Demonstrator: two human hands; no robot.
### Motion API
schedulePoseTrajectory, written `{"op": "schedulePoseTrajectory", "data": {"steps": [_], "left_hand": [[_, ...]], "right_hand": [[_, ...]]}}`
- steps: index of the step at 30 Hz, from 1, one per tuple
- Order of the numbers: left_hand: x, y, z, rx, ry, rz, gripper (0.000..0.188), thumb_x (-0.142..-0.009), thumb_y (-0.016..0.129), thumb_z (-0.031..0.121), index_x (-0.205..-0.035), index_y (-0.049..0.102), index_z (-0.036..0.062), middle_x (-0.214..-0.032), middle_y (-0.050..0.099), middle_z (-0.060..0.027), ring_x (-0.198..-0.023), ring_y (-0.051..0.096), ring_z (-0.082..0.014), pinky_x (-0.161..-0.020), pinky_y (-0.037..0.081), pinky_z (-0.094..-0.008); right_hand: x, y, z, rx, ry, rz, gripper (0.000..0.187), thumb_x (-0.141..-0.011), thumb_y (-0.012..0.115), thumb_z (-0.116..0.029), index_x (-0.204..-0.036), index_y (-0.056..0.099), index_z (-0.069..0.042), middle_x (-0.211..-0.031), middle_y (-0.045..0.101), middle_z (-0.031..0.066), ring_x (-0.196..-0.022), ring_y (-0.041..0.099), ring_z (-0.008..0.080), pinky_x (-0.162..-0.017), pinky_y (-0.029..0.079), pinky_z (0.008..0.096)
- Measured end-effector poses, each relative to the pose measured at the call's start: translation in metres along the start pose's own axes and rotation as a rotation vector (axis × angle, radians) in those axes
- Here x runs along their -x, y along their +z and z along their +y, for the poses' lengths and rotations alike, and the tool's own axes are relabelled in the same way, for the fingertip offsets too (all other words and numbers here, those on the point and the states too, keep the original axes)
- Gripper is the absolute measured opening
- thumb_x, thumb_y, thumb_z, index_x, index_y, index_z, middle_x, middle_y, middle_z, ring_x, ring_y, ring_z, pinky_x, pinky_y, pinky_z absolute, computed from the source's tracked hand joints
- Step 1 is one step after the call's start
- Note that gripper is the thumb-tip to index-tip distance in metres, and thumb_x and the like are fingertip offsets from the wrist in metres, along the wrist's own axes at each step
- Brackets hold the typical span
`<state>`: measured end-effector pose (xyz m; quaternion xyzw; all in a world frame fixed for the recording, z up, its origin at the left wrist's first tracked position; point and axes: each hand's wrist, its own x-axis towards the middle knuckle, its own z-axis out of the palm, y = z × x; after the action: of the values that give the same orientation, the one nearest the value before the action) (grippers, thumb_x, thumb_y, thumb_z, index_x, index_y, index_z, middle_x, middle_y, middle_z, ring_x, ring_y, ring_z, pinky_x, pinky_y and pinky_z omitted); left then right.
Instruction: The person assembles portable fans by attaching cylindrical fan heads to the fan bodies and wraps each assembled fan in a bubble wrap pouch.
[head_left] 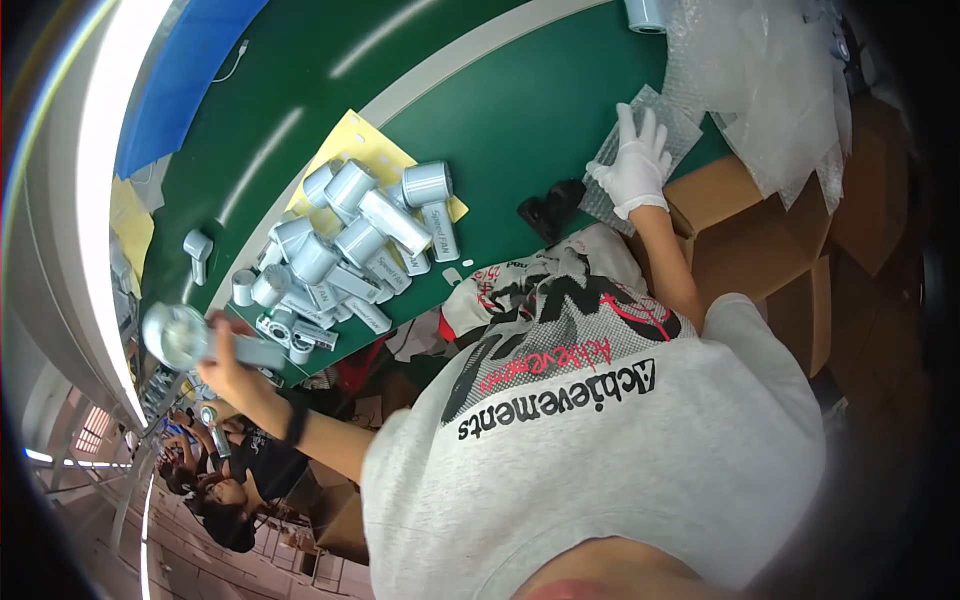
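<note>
At the left, my bare left hand [228, 362] is closed round a pale blue handheld fan [178, 336], whose round head points away from the pile; it is slightly blurred. My right hand [637, 170], in a white glove, lies with fingers spread on a clear bubble-wrap bag [602, 205] on the green table [500, 130]. Between my hands, several pale blue handheld fans [350, 240] are heaped at the table's near edge, partly on a yellow sheet [352, 135]. A black object [550, 210], its kind unclear, sits just left of the bag.
Open cardboard boxes [760, 225] stand beside my right arm. A stack of clear bubble-wrap bags [750, 80] hangs at the far right. A single fan [198, 255] lies farther left on the green surface. Other people [225, 490] work at the lower left.
</note>
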<state>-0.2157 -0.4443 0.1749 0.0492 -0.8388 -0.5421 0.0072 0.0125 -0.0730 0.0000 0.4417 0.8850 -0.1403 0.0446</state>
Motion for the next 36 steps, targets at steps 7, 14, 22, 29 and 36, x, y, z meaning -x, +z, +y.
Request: {"op": "schedulePoseTrajectory", "data": {"steps": [7,14,22,29,36], "left_hand": [[0.157,0.057,-0.079,0.675,-0.557,-0.252,0.045,-0.073,0.067,0.019,-0.103,0.040,-0.0015,-0.081,0.048,-0.0102,-0.059,0.052,-0.0199,-0.047,0.044,-0.0302],[0.166,0.211,-0.054,1.239,-0.669,-1.000,0.052,-0.072,0.066,0.018,-0.110,0.037,-0.0024,-0.092,0.047,-0.0119,-0.067,0.053,-0.0215,-0.057,0.046,-0.0327],[0.185,0.275,0.010,-0.097,0.656,-0.531,0.060,-0.074,0.062,0.003,-0.125,0.030,-0.0022,-0.100,0.047,-0.0133,-0.080,0.056,-0.0251,-0.064,0.049,-0.0345],[0.201,0.286,0.037,0.394,-0.492,-1.008,0.085,-0.072,0.063,-0.003,-0.139,0.010,0.0022,-0.120,0.038,-0.0161,-0.108,0.047,-0.0227,-0.083,0.044,-0.0345],[0.231,0.287,0.031,0.239,-0.170,-0.882,0.089,-0.069,0.067,-0.001,-0.139,0.012,0.0022,-0.124,0.036,-0.0161,-0.106,0.047,-0.0213,-0.085,0.043,-0.0329]], "right_hand": [[-0.016,0.060,0.074,-0.559,0.119,0.052,0.022,-0.069,0.062,0.000,-0.090,0.059,-0.007,-0.098,0.055,0.0106,-0.083,0.055,0.0214,-0.069,0.045,0.0304],[-0.086,0.041,0.043,-0.851,-0.166,-0.175,0.011,-0.074,0.061,-0.001,-0.085,0.062,-0.003,-0.081,0.060,0.0063,-0.075,0.059,0.0149,-0.068,0.047,0.0271],[-0.018,-0.098,-0.045,-1.054,-0.567,0.061,0.053,-0.064,0.077,-0.026,-0.108,0.055,-0.006,-0.111,0.053,0.0079,-0.091,0.057,0.0164,-0.080,0.047,0.0265],[-0.027,-0.080,-0.003,-1.950,-0.071,-0.539,0.044,-0.063,0.075,-0.023,-0.099,0.057,-0.005,-0.098,0.056,0.0053,-0.088,0.058,0.0161,-0.081,0.047,0.0280],[-0.040,-0.085,0.019,-1.811,-0.232,-0.524,0.045,-0.059,0.079,-0.014,-0.097,0.058,-0.003,-0.092,0.060,0.0044,-0.087,0.058,0.0126,-0.080,0.047,0.0259]]}}
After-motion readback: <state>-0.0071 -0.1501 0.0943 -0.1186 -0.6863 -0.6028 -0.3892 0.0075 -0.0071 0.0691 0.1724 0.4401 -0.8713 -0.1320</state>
